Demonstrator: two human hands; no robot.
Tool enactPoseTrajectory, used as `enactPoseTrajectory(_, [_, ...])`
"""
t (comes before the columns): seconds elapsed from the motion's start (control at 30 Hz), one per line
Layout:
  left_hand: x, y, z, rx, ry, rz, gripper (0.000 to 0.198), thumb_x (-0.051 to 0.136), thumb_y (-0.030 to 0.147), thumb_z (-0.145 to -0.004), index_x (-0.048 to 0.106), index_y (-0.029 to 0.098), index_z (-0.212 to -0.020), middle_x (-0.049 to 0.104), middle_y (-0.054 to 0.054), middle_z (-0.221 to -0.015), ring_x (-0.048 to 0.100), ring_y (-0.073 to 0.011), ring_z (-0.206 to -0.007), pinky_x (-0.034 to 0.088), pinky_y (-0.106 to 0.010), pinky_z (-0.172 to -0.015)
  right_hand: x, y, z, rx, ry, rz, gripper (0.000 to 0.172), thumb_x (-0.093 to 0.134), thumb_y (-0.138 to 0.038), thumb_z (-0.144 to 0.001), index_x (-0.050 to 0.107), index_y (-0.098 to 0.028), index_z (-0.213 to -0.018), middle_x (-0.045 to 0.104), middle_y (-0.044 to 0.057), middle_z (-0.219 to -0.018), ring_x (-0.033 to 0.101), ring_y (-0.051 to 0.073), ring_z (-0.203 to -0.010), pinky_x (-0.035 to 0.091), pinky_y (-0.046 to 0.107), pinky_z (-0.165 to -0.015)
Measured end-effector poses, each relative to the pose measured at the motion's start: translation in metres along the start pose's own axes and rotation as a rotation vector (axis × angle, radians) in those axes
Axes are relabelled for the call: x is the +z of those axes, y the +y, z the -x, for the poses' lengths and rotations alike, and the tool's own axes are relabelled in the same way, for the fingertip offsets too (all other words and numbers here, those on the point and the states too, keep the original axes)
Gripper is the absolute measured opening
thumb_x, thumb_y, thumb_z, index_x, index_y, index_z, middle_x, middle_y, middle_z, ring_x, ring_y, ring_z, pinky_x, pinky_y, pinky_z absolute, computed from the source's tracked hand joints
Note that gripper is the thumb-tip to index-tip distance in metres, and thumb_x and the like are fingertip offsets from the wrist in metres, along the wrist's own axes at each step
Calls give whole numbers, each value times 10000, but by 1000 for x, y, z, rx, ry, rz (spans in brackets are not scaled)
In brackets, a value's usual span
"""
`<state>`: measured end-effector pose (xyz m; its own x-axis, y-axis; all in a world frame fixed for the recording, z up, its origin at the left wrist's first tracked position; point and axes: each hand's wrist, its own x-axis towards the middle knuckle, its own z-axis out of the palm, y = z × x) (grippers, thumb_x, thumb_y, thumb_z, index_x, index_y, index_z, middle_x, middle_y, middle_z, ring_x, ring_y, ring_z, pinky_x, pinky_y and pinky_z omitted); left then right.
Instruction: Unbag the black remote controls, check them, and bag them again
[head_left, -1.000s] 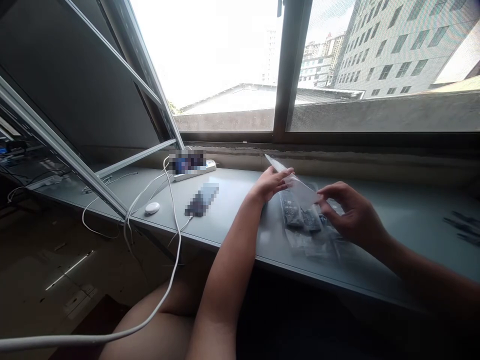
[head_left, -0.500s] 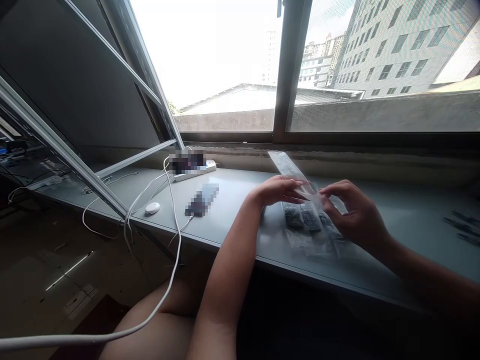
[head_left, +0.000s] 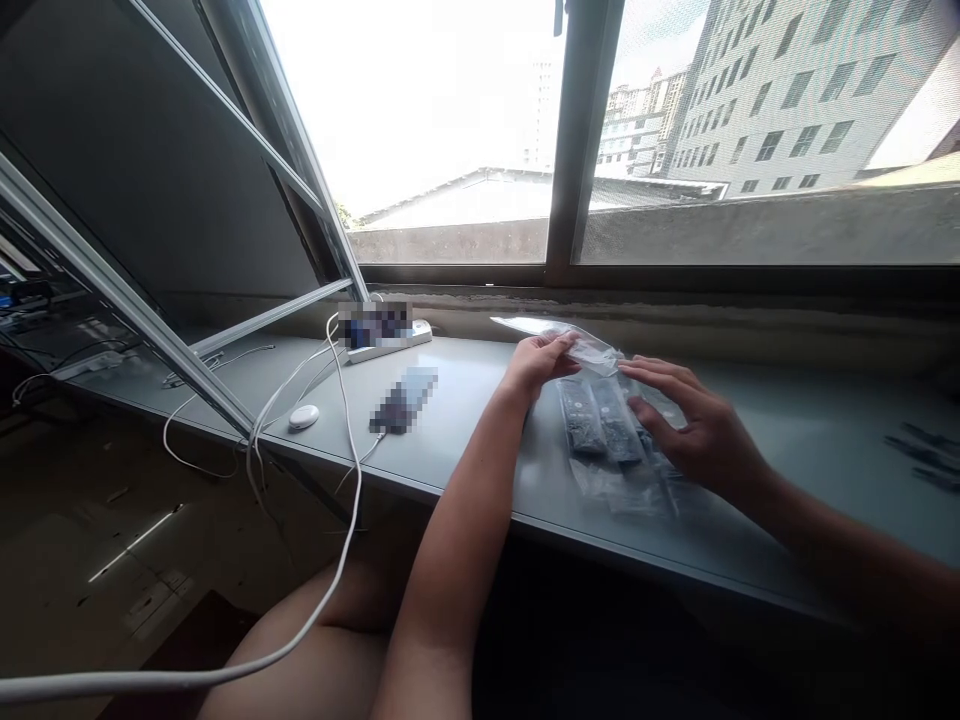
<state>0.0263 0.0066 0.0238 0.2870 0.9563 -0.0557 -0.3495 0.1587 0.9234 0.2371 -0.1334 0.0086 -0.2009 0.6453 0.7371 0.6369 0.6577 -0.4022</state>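
Note:
My left hand (head_left: pixel 541 362) pinches a clear plastic bag (head_left: pixel 592 350), held in the air above the table with its far end pointing left. What the bag holds, if anything, I cannot make out. Beside the bag's right end is my right hand (head_left: pixel 686 415), its fingers stretched out and the thumb apart. Its fingertips are at the bag's edge; whether they touch it is unclear. Below both hands, dark oblong items in clear bags (head_left: pixel 604 425) lie side by side on the table, partly covered by my right hand.
A blurred-out flat device (head_left: pixel 405 400) with a white cable lies left on the table (head_left: pixel 465 440), near a round white object (head_left: pixel 304 417) and a power strip (head_left: pixel 397 342). Dark slender items (head_left: pixel 926 455) are at far right. A metal frame (head_left: pixel 187 370) slants down at left.
The plastic bag has tipped from steeply raised to nearly flat, its far end swinging left. My left hand has turned and moved slightly left; my right fingers have opened away from the bag.

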Motion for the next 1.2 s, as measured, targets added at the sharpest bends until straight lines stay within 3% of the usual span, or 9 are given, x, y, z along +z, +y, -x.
enactPoseTrajectory(0.17, [2,-1,8,-30,-190,-104,232,938,311,-966,861,138,-1100,837,-83,-1016,792,-147,-848,676,-379,-1042,1,6,3,8,-23,4,436,726,-363,-1113,752,-354,-1549,771,96,-1561,679,421,-1518,556,707,-1276])
enactPoseTrajectory(0.3, [1,-3,10,-77,-339,-168,425,1001,339,-894,841,174,-1252,854,-84,-1033,820,-192,-939,654,-440,-1101,1,8,3,15,-67,10,465,724,-359,-1113,737,-353,-1577,761,90,-1585,672,422,-1529,552,713,-1280])
enactPoseTrajectory(0.4, [-1,-4,8,-43,-316,-161,473,1022,354,-865,835,197,-1270,867,-83,-1095,830,-205,-998,640,-434,-1114,1,9,3,12,-74,12,439,729,-359,-1108,762,-350,-1546,772,86,-1568,675,427,-1525,544,723,-1284])
enactPoseTrajectory(0.53, [-2,-5,4,11,-246,-145,420,1017,426,-862,854,173,-1155,877,-123,-1169,836,-244,-1094,633,-419,-1108,2,12,3,-2,-80,7,396,731,-361,-1109,795,-332,-1499,796,95,-1529,682,429,-1516,546,729,-1278])
enactPoseTrajectory(0.8, [0,-2,11,-87,-342,-178,482,1057,489,-804,849,137,-1059,868,-132,-1058,848,-244,-1022,631,-427,-1122,5,17,7,32,-108,43,533,712,-399,-1118,696,-302,-1641,706,111,-1664,615,432,-1592,535,689,-1302])
enactPoseTrajectory(1.03, [-3,-4,8,-76,-352,-162,466,1027,498,-847,838,148,-1090,864,-129,-1078,835,-213,-981,654,-407,-1102,3,15,6,50,-139,49,415,739,-434,-1095,807,-344,-1494,749,114,-1568,714,427,-1458,604,656,-1227])
enactPoseTrajectory(1.13, [-2,-6,8,-92,-390,-177,422,1000,466,-881,842,150,-1111,860,-124,-1068,831,-214,-966,673,-392,-1063,2,16,7,57,-146,48,395,744,-448,-1092,829,-341,-1463,720,120,-1607,692,440,-1485,602,661,-1226])
enactPoseTrajectory(1.2, [0,-5,7,-95,-354,-166,388,943,482,-933,838,159,-1121,858,-116,-1059,826,-216,-943,685,-394,-1035,2,16,8,58,-143,43,378,743,-451,-1097,840,-335,-1443,692,120,-1651,659,451,-1528,579,680,-1247])
